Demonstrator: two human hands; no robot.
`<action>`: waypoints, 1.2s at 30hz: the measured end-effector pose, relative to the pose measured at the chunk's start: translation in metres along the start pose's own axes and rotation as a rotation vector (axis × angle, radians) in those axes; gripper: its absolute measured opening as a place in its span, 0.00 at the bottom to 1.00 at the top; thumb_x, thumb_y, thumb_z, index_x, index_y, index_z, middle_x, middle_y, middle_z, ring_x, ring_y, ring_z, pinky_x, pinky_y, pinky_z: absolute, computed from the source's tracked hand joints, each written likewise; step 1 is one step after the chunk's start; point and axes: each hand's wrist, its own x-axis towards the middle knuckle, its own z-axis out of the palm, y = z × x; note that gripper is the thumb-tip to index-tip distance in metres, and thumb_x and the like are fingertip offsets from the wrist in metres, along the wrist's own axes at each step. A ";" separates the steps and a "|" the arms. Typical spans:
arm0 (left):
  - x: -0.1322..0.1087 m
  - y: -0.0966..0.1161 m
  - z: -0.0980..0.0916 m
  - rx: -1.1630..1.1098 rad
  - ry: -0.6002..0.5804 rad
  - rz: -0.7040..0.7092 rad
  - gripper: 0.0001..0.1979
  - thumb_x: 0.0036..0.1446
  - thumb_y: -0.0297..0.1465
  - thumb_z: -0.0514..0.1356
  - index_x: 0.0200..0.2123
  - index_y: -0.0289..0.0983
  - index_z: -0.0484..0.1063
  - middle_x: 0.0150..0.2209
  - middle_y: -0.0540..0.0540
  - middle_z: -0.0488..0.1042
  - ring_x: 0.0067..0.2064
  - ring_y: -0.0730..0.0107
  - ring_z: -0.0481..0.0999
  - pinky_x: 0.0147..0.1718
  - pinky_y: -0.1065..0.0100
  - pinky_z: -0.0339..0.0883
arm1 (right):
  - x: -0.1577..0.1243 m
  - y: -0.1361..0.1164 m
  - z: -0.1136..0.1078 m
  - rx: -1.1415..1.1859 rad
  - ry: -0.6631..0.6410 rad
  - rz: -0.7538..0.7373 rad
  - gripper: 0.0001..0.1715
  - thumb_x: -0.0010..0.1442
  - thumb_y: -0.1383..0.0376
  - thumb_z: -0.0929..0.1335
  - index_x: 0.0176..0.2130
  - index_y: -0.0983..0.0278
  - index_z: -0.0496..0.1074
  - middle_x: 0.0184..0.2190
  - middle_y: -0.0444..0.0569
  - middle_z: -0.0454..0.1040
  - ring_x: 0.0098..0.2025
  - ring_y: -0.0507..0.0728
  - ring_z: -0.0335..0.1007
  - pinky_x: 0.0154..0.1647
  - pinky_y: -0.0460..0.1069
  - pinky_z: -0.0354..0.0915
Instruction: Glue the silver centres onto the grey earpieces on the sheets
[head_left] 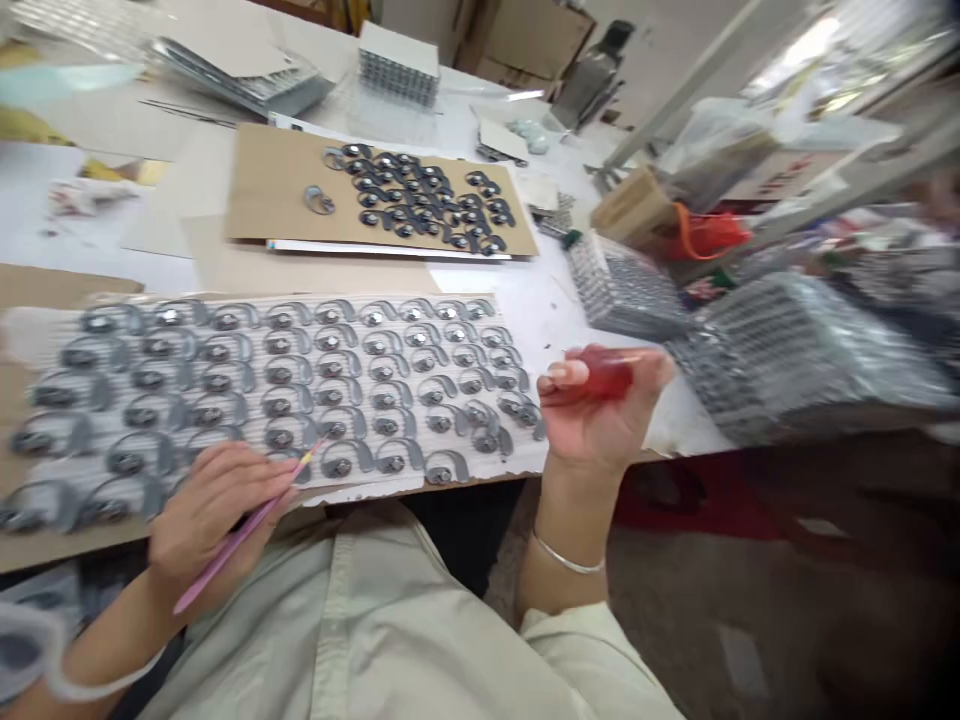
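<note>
Head view, looking down on a white worktable (517,310), with a ribbed clear plastic tray (360,492) as the landmark. The tray lies directly in front of the person and holds rows of grey ear-hook parts (337,458), each with a round metal centre. The left hand (214,505) sits at the tray's near edge, closed around a slim pink paintbrush (240,535) the way one holds a pen. The brush's yellow ferrule and fine tip reach over the tray, and the tip is just beside one of the ear-hook parts near the front rows. The right hand (600,415) is raised at the tray's right end, clear of the parts, its fingers curled around a translucent red cylinder (600,378) pressed toward the palm; what the cylinder is cannot be told. A thin silver bangle (568,562) circles the right wrist. Beyond the tray lies a cardboard sheet (277,190) carrying a dense cluster of dark ear-hook parts. To the tray's right sit stacks of ribbed trays (795,360), with an orange bag (709,232) behind them. Printing on a box (780,175) past the stacks is too blurred to read.
</note>
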 end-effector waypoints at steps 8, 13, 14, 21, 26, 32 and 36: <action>-0.015 -0.013 0.016 -0.144 0.014 -0.294 0.11 0.54 0.31 0.61 0.42 0.47 0.73 0.41 0.57 0.75 0.41 0.61 0.76 0.60 0.48 0.62 | -0.066 -0.029 -0.089 0.058 0.190 0.400 0.22 0.46 0.45 0.72 0.28 0.60 0.73 0.25 0.42 0.72 0.40 0.59 0.73 0.47 0.67 0.69; -0.006 -0.013 0.016 -0.015 0.017 -0.352 0.09 0.59 0.38 0.58 0.41 0.43 0.73 0.42 0.54 0.75 0.43 0.62 0.77 0.61 0.49 0.61 | -0.067 -0.013 -0.075 0.140 0.245 0.452 0.20 0.46 0.49 0.74 0.29 0.62 0.72 0.26 0.43 0.73 0.46 0.63 0.72 0.53 0.72 0.61; -0.002 -0.013 0.016 0.010 0.018 -0.349 0.10 0.59 0.39 0.58 0.40 0.42 0.74 0.41 0.53 0.76 0.44 0.62 0.77 0.61 0.49 0.62 | -0.064 -0.009 -0.072 0.148 0.248 0.436 0.20 0.45 0.49 0.74 0.29 0.61 0.72 0.26 0.43 0.73 0.47 0.63 0.72 0.53 0.73 0.60; 0.009 -0.017 0.017 0.083 0.058 -0.176 0.04 0.58 0.29 0.60 0.38 0.39 0.74 0.38 0.50 0.77 0.42 0.64 0.78 0.59 0.50 0.64 | -0.051 -0.004 -0.072 0.123 0.307 0.383 0.24 0.39 0.47 0.76 0.26 0.62 0.71 0.23 0.42 0.72 0.45 0.63 0.73 0.55 0.73 0.58; 0.019 0.000 0.018 0.141 0.098 0.165 0.14 0.49 0.21 0.65 0.39 0.38 0.71 0.38 0.49 0.78 0.41 0.64 0.77 0.55 0.48 0.66 | -0.067 -0.015 -0.073 0.063 0.262 0.315 0.23 0.43 0.46 0.74 0.27 0.62 0.72 0.25 0.43 0.73 0.39 0.59 0.73 0.52 0.68 0.64; 0.057 0.048 0.040 -0.134 -0.177 0.402 0.06 0.59 0.20 0.50 0.37 0.34 0.64 0.37 0.42 0.75 0.45 0.61 0.73 0.53 0.49 0.66 | -0.072 -0.006 -0.057 0.079 0.258 0.252 0.23 0.41 0.47 0.75 0.28 0.62 0.72 0.27 0.42 0.72 0.34 0.55 0.72 0.46 0.61 0.70; 0.071 0.069 0.064 0.133 -0.424 0.469 0.09 0.59 0.20 0.47 0.30 0.36 0.62 0.21 0.49 0.67 0.22 0.68 0.68 0.23 0.66 0.65 | -0.073 -0.005 -0.058 0.047 0.265 0.196 0.25 0.43 0.45 0.73 0.27 0.63 0.72 0.25 0.43 0.71 0.32 0.54 0.71 0.43 0.57 0.71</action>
